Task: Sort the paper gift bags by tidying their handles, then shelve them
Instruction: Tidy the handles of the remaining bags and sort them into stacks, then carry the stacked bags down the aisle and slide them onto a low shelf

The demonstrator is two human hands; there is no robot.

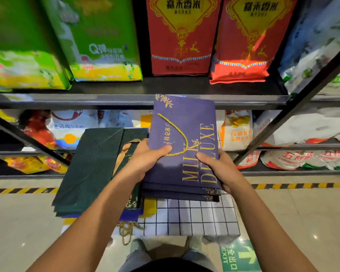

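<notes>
I hold a small stack of flat purple gift bags [186,118] printed "MILK DELUXE" in gold, pointing toward the shelf edge [126,99]. My left hand [145,160] grips the stack's left edge, its thumb pressing the gold rope handle [177,132] flat on the top bag. My right hand [218,167] grips the right edge. To the left, dark green gift bags [90,169] lie flat on a pile of more bags, with a loose gold handle [126,230] hanging off the pile's near end.
A white gridded surface [194,216] lies under the bags. Above, green [98,40] and red [181,36] rice bags stand on the shelf. Lower shelves hold white sacks [294,160]. A yellow-black floor stripe [18,190] and a green exit sign [238,256] mark the floor.
</notes>
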